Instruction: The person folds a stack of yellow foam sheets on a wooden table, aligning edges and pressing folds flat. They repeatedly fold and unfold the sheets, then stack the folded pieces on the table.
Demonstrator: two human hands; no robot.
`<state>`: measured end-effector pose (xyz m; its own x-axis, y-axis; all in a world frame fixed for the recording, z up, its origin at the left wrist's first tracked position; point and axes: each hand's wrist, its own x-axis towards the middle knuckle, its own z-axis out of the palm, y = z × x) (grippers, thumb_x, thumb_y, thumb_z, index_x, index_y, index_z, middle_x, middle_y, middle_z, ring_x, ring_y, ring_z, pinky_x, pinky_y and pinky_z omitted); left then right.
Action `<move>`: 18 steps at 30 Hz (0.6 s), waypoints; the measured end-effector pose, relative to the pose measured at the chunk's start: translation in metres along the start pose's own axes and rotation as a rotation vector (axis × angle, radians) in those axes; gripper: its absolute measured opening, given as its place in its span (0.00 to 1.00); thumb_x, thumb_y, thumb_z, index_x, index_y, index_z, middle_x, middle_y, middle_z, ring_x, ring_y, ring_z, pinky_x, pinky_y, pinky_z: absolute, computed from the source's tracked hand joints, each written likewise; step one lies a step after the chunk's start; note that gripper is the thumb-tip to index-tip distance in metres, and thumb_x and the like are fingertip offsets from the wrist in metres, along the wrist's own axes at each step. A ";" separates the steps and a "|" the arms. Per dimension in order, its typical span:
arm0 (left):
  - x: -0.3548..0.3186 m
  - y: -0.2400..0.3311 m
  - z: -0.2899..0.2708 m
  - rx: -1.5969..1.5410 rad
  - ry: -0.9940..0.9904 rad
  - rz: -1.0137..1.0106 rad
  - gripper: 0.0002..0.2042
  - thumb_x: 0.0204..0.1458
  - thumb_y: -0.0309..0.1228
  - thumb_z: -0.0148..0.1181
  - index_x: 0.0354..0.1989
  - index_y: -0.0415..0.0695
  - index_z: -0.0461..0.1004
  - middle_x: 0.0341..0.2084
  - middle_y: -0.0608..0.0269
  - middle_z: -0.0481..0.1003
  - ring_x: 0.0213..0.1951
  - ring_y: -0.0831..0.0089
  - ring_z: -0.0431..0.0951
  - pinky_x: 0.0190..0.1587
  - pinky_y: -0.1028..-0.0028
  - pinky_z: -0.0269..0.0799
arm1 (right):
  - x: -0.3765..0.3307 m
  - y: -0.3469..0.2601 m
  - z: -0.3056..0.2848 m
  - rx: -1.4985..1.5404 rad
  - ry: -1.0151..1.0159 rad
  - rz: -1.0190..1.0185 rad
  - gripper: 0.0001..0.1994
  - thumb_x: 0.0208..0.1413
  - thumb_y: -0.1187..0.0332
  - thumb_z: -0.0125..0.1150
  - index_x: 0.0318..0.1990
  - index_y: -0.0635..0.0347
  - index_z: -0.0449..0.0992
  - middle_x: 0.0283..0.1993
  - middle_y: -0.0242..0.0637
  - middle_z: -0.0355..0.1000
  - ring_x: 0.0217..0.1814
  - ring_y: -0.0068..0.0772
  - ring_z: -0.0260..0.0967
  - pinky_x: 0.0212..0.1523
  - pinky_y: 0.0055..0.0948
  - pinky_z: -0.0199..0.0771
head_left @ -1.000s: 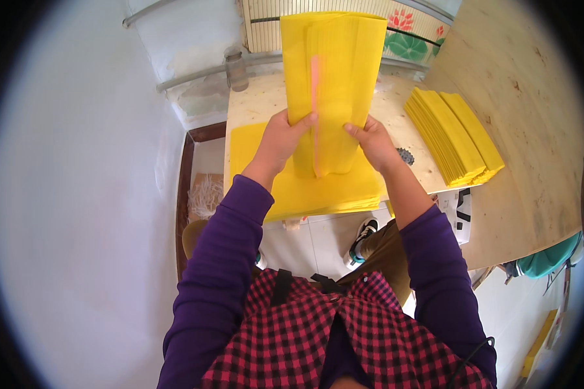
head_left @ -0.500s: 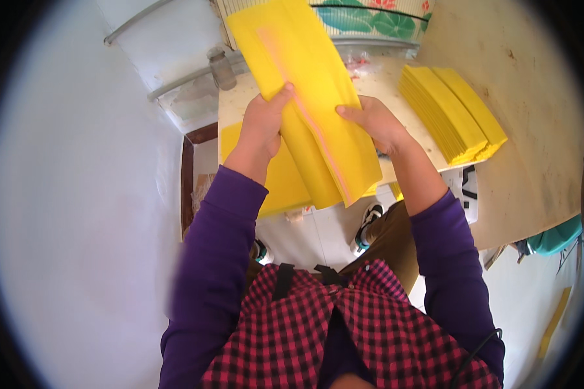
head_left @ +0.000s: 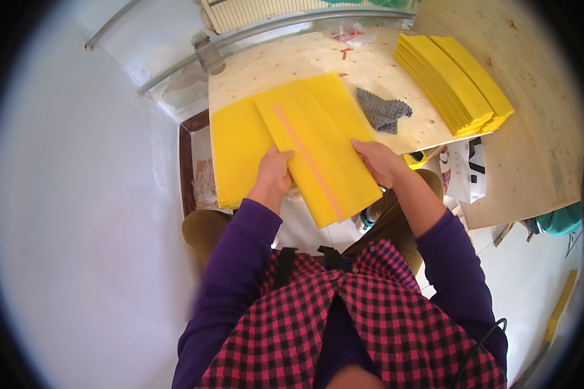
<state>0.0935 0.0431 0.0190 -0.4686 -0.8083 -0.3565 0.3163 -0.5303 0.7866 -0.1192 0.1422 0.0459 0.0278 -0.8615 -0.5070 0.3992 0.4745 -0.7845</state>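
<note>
The worktop (head_left: 292,61) is a pale plywood sheet occupying the upper centre of the frame; a second, larger plywood surface (head_left: 538,97) adjoins it on the right. A white wall fills the left side of the frame. A grey metal rail (head_left: 266,32) runs along the far edge of the worktop, at the top of the frame.

Item count:
- One flat yellow envelope with a pink adhesive strip down its middle (head_left: 321,149), centre of frame, tilted, its lower end overhanging the near edge of the worktop.
- One low pile of flat yellow sheets (head_left: 237,149), lying beneath and to the left of the envelope; the number of sheets cannot be determined.
- One fanned stack of finished yellow envelopes (head_left: 454,81), upper right, well apart from the held one; individual count cannot be determined.
- One crumpled grey cloth (head_left: 379,110), between the held envelope and the stack.
- One white bag with black markings (head_left: 464,172), below the worktop edge at right.

The left hand (head_left: 274,172) is clamped on the envelope's left edge. The right hand (head_left: 383,162) grips its right edge, fingers on top.
</note>
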 end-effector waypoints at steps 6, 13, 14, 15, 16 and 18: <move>0.001 -0.008 0.000 0.000 0.056 0.008 0.19 0.59 0.20 0.40 0.60 0.35 0.58 0.57 0.49 0.66 0.55 0.57 0.70 0.57 0.60 0.69 | -0.043 0.054 -0.010 0.142 0.000 -0.077 0.21 0.67 0.61 0.43 0.56 0.71 0.67 0.52 0.45 0.72 0.49 0.37 0.74 0.48 0.34 0.77; 0.009 -0.004 0.003 -0.068 -0.027 -0.024 0.17 0.58 0.24 0.46 0.56 0.37 0.63 0.52 0.52 0.70 0.53 0.58 0.72 0.55 0.60 0.70 | -0.060 0.066 -0.022 -0.093 0.087 -0.141 0.15 0.65 0.64 0.48 0.50 0.68 0.71 0.38 0.41 0.76 0.34 0.32 0.77 0.30 0.27 0.81; 0.013 0.002 0.007 -0.093 -0.043 -0.033 0.16 0.58 0.25 0.47 0.55 0.37 0.64 0.51 0.52 0.71 0.52 0.58 0.73 0.54 0.61 0.71 | -0.062 0.060 -0.026 -0.144 0.080 -0.161 0.15 0.65 0.65 0.48 0.50 0.68 0.71 0.38 0.41 0.76 0.34 0.32 0.77 0.30 0.26 0.81; 0.018 0.009 0.011 -0.075 -0.002 -0.083 0.17 0.58 0.27 0.48 0.55 0.37 0.64 0.51 0.53 0.72 0.52 0.59 0.73 0.54 0.61 0.71 | -0.066 0.054 -0.030 -0.178 0.069 -0.167 0.14 0.65 0.65 0.48 0.50 0.68 0.71 0.37 0.40 0.76 0.34 0.31 0.77 0.30 0.26 0.80; 0.024 0.017 0.017 -0.057 0.032 -0.115 0.17 0.59 0.28 0.48 0.56 0.38 0.64 0.51 0.54 0.72 0.52 0.60 0.73 0.54 0.61 0.70 | -0.071 0.046 -0.034 -0.233 0.063 -0.158 0.14 0.65 0.66 0.48 0.49 0.68 0.70 0.36 0.39 0.76 0.31 0.30 0.77 0.28 0.25 0.79; 0.034 0.028 0.032 -0.045 0.062 -0.152 0.18 0.58 0.29 0.49 0.57 0.39 0.64 0.53 0.55 0.71 0.54 0.60 0.72 0.56 0.60 0.68 | -0.085 0.031 -0.043 -0.296 0.059 -0.216 0.13 0.65 0.67 0.47 0.49 0.67 0.71 0.34 0.37 0.75 0.27 0.26 0.76 0.27 0.22 0.78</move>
<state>0.0599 0.0094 0.0454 -0.4623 -0.7317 -0.5009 0.2834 -0.6572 0.6984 -0.1487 0.2375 0.0495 -0.0843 -0.9396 -0.3317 0.1072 0.3224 -0.9405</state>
